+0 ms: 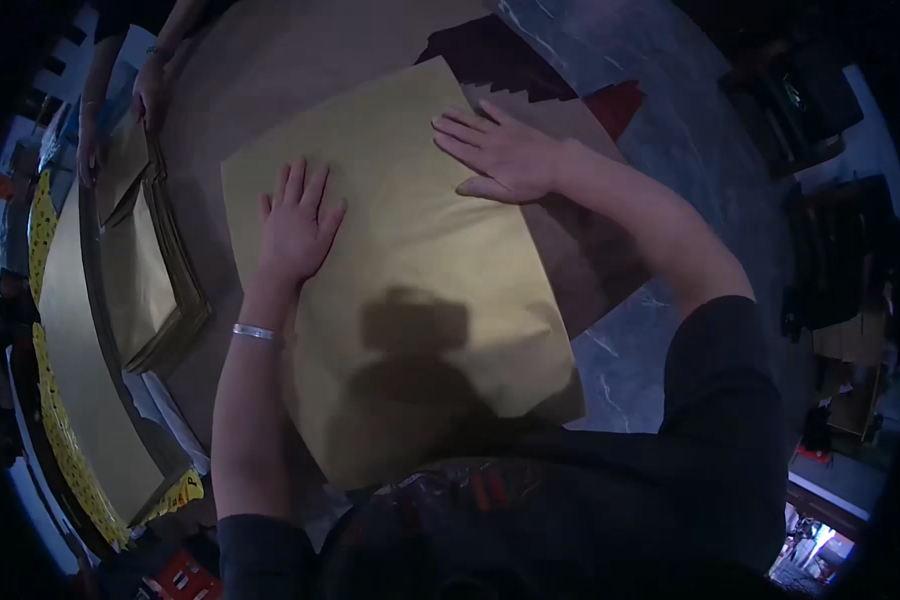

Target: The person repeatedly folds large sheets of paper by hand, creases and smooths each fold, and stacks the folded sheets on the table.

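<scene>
A large gold-coloured sheet [390, 230] lies in front of me, lightly creased toward its right side, with a shadow falling on its lower part. My left hand [298, 228] rests flat on the sheet's left part, fingers spread, a silvery bracelet on the wrist. Near the upper right edge of the sheet, my right hand [500, 155] lies palm down with its fingers stretched out. Neither hand grips anything. Under the sheet, a brown sheet [595, 265] sticks out at the right, and a dark maroon piece with a jagged edge [500, 55] shows beyond the top.
At the left, another person's hands [148, 95] touch a stack of folded gold sheets [145, 270]. A long pale strip [80, 340] curves beside it, above yellow patterned material [65, 430]. A red piece [615, 105] lies on the grey marbled tabletop [705, 140]. Dark objects [840, 250] stand at the right.
</scene>
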Available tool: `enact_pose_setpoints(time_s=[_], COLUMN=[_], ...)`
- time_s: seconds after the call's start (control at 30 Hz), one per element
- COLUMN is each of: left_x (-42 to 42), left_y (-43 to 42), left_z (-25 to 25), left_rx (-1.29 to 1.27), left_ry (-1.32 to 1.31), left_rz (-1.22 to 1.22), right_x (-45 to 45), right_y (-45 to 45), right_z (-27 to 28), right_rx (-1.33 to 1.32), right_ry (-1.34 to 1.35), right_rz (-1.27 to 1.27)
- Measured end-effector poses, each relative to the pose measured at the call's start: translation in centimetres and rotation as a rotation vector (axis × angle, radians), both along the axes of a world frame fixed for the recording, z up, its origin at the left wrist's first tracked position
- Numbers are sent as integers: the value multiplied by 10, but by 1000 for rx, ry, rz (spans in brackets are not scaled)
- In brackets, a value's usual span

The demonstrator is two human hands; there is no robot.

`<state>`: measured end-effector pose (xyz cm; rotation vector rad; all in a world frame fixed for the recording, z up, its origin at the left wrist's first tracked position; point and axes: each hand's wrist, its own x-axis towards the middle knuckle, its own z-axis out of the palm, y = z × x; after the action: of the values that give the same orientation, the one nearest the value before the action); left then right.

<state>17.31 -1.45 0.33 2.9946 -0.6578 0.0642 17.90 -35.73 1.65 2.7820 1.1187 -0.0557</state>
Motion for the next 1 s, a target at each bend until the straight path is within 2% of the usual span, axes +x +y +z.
enact_pose_setpoints(time_s=[0.03,0.2,0.27,0.3,0.47,0.63,0.8,0.9,1.0], left_x=[0,3,2,-4,-74,-169,-258,-279,-287], left_y=[0,1,-5,-2,28,93,126,123,123], left_z=[0,-5,-2,-1,1,13,47,67,59], left_rx=[-10,-26,-34,-43,-11,25,72,187,198], left_ry=[-6,-30,-11,-1,-10,36,238,381,286], left_rz=[3,4,15,8,-95,-115,-144,-206,-192], right_x=[-24,-144,-161,-163,-164,-166,-167,-167,-179], right_y=[-1,-7,-11,-6,-12,-13,-7,-6,-7], right_z=[3,19,16,29,16,15,23,24,23], right_rx=[39,112,126,64,130,114,23,5,-67], right_ry=[12,208,243,341,213,155,201,203,200], right_rz=[101,269,202,125,201,204,170,155,124])
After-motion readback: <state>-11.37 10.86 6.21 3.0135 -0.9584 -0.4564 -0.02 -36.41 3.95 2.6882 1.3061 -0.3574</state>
